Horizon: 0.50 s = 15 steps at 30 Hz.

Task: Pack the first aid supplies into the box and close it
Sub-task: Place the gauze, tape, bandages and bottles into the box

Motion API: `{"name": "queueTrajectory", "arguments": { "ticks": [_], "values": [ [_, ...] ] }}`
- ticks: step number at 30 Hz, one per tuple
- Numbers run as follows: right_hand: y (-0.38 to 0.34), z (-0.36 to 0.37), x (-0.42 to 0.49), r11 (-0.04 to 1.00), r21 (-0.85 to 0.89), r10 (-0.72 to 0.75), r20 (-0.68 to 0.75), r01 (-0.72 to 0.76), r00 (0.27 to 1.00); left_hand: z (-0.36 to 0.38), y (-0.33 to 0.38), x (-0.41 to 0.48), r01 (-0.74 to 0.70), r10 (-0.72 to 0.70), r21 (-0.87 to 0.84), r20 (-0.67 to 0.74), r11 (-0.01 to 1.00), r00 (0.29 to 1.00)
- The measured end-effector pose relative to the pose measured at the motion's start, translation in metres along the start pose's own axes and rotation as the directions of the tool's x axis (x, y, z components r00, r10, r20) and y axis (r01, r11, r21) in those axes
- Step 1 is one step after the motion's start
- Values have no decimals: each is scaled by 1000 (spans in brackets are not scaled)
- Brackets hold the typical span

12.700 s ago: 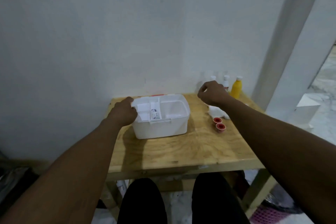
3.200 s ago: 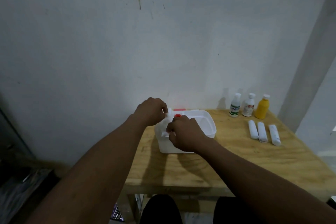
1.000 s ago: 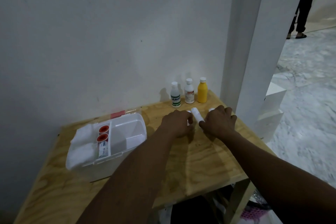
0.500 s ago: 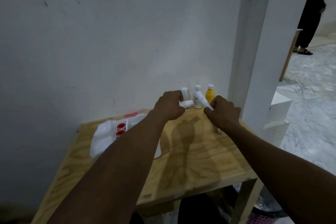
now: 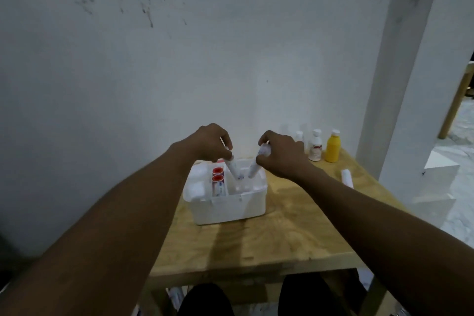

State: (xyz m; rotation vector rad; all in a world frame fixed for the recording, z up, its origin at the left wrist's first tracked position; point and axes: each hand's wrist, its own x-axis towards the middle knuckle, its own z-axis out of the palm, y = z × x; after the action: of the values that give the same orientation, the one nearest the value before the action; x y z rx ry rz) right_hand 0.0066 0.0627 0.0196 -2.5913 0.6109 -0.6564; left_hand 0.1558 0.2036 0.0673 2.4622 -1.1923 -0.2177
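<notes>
My left hand [image 5: 209, 142] and right hand [image 5: 280, 154] each grip a light, stiff tube [image 5: 234, 169] by its top, over the box [image 5: 230, 206].

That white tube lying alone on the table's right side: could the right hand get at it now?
Probably not yet: the right hand is shut on a tube over the box. The lone tube lies unobstructed nearby.

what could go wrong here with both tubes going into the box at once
The two white tubes, one in the left hand and one in the right hand, slant toward each other over the white plastic box; their tips may collide and jam. A third white tube lies near the wooden table's right edge and might roll off.
</notes>
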Motion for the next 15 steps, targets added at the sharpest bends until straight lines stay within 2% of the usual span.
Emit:
{"name": "queueTrajectory", "arguments": {
  "ticks": [9, 15],
  "values": [
    [-22, 29, -8, 980, -186, -20, 251, 69, 968, 31, -17, -11, -11, 2, 58, 149, 998, 989],
    [-17, 39, -9, 989, -142, 9, 378, 48, 926, 42, -17, -8, -12, -5, 70, 241, 997, 970]
  ]
}}
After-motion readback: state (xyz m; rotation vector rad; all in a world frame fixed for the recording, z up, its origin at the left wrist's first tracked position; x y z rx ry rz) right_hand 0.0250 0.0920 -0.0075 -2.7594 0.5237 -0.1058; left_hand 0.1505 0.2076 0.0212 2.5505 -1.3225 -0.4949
